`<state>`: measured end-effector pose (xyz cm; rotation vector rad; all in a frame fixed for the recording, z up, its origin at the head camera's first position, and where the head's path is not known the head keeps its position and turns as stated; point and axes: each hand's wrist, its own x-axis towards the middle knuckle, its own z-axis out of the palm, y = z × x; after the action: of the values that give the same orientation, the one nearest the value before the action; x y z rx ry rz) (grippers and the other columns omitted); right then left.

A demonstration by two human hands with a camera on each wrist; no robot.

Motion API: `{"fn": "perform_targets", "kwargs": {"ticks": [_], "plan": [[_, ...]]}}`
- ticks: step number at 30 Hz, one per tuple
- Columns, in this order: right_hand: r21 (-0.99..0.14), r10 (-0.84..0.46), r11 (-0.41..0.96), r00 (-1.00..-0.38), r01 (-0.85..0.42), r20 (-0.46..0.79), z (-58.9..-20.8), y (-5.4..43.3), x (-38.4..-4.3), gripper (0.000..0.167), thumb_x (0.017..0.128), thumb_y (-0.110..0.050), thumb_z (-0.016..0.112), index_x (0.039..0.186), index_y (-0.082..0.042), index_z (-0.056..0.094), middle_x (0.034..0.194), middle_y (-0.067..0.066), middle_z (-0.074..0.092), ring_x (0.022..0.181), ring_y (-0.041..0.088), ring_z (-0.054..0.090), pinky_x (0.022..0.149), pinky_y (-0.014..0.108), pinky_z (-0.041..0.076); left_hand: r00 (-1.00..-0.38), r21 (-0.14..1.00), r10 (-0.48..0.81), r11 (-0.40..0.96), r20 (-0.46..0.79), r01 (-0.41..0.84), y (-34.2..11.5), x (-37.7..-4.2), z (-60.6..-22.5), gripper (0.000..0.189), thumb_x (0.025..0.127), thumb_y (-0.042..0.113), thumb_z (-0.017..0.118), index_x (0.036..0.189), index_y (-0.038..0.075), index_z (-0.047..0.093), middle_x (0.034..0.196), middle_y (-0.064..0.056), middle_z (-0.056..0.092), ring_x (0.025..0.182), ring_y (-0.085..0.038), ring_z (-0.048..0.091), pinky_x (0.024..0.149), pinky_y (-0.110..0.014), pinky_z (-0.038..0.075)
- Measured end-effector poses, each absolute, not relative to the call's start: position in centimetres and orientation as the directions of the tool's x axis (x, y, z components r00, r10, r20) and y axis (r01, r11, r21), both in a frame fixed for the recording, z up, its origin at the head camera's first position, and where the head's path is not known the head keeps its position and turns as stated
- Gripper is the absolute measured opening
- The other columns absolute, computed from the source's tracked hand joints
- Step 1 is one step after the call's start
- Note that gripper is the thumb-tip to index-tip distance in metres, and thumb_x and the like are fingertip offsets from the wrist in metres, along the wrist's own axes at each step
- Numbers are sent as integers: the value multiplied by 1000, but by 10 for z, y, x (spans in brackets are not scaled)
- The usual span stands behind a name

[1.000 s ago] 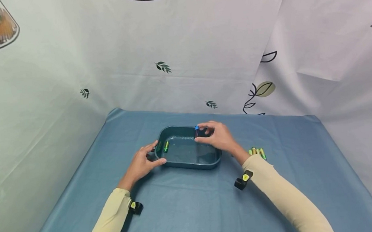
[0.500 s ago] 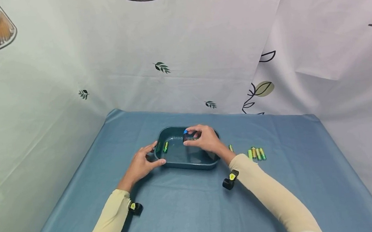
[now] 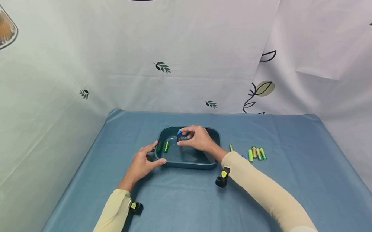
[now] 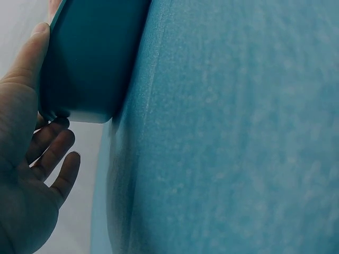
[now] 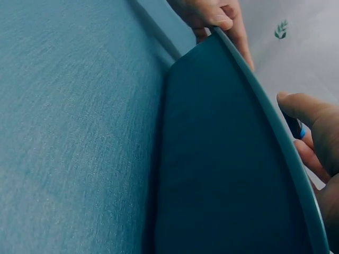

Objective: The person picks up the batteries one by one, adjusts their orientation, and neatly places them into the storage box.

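A dark teal tray (image 3: pixel 190 164) with rounded corners sits on the blue-covered table. At its left end my left hand (image 3: pixel 142 164) holds the rim, thumb on the near side and fingers round the far side; in the left wrist view the thumb (image 4: pixel 29 55) lies along the rim. Over the tray, my right hand (image 3: pixel 199 140) pinches a dark battery (image 3: pixel 179 136) with a blue end, standing roughly upright between thumb and fingers. The blue end also shows in the right wrist view. A green battery pair (image 3: pixel 166 147) lies inside the tray near its left wall.
Right of the tray, several green and yellow batteries (image 3: pixel 258 153) lie side by side. Another green battery (image 3: pixel 231 148) lies nearer the tray. A small blue end (image 3: pixel 243 156) shows beside the right sleeve, mostly hidden. A pale patterned sheet (image 3: pixel 182 75) hangs behind the table.
My right hand has moved left across the tray with the dark battery, uncovering more of the batteries on the right. The left hand stays in place on the tray.
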<state>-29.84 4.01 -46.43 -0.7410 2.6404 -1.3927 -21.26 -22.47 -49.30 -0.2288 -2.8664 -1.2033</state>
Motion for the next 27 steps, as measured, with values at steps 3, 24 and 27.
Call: {"fn": "perform_targets", "kwargs": {"ticks": [3,24,27], "plan": [[-798,-450,465,-878,-384,160,-464,35,-299,50,84,-29,87,130,-14,72,115,3,71,89,15,64,73,30,54,-989,712,127,687,81,146,-224,-213,-493,93,83,47,84,158,13,42,155,-23,45,121,-40,58,96,-57,51],[-820,-470,493,-882,-292,31,-476,12,-308,53,83,-33,88,129,-12,72,114,4,73,80,12,65,69,27,55,-984,721,149,671,96,172,-227,-214,-494,91,84,47,83,158,14,41,155,-22,45,120,-39,58,94,-56,52],[-817,-470,504,-883,-281,14,-478,8,-308,54,83,-33,88,129,-12,72,115,4,73,82,13,65,70,28,55,-985,724,145,670,92,166,-227,-213,-494,91,84,48,83,158,14,41,155,-22,45,118,-39,59,92,-56,52]]}}
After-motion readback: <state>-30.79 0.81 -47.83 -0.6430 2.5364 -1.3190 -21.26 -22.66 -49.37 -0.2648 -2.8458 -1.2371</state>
